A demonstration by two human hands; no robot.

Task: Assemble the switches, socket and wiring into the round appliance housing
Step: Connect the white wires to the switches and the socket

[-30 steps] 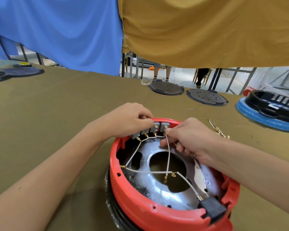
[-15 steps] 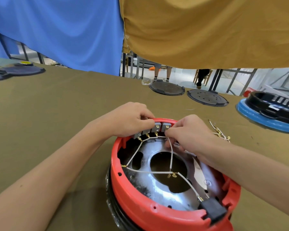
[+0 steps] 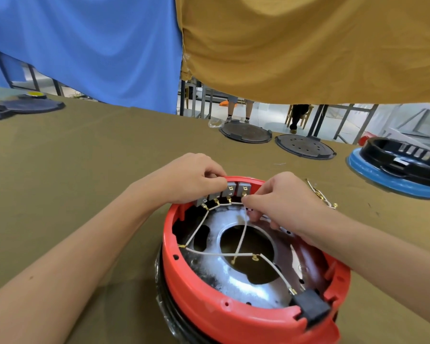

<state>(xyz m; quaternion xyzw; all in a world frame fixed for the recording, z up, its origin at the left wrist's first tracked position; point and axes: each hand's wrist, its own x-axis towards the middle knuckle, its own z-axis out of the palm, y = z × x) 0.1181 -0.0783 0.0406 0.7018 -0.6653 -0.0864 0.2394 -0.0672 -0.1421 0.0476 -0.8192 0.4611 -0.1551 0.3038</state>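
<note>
A round red housing [image 3: 216,311] with a shiny metal plate inside sits on the table in front of me. A row of grey switches [image 3: 230,191] stands along its far rim. My left hand [image 3: 191,178] grips the switch row from the left. My right hand [image 3: 281,202] pinches a white wire [image 3: 241,237] at its brass terminal, right below the rightmost switch. More white wires cross the plate and run to a black socket [image 3: 310,306] at the near right rim.
Loose brass-tipped wires [image 3: 319,194] lie on the olive cloth behind my right wrist. Two dark round lids [image 3: 245,132] [image 3: 305,146] lie further back, and a blue and black housing [image 3: 397,167] sits at the right. Blue and ochre cloths hang overhead.
My right hand has lifted the wire's terminal from inside the housing up to the rightmost switch. My left hand has kept its grip on the switch row.
</note>
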